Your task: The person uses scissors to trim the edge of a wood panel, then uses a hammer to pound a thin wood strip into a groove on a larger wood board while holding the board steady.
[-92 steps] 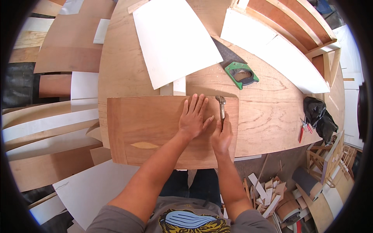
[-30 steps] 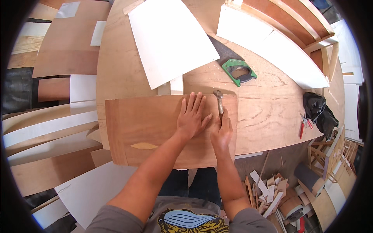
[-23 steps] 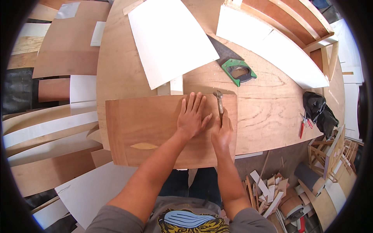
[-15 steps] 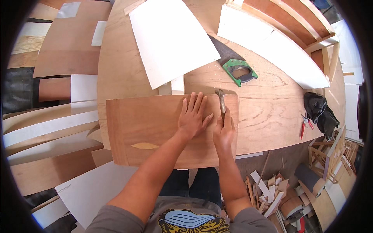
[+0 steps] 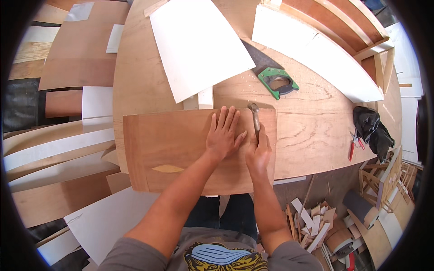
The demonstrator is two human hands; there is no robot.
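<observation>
A brown plywood panel [image 5: 181, 140] lies in front of me, its near edge close to my body. Flat on its upper middle rests my left hand [image 5: 221, 137], fingers spread toward the far edge. My right hand [image 5: 259, 151] is wrapped round the handle of a hammer [image 5: 256, 118], just right of my left hand. The hammer's head is over the panel's far edge, near the right corner; I cannot tell whether it touches. Beyond that edge, a handsaw [image 5: 277, 83] with a green and black handle has part of its blade near a white board [image 5: 201, 49].
The panel is on a large wooden worktable [image 5: 312, 131]. A curved white-sided wooden frame [image 5: 316, 54] stands at far right. Pliers [image 5: 352, 148] with red handles lie by a black plastic bag [image 5: 373, 128]. Wood offcuts [image 5: 316, 221] are heaped below right; boards [image 5: 81, 45] lie at left.
My right hand and the hammer have shifted slightly left. My left hand stays flat on the panel, and the saw and boards look the same.
</observation>
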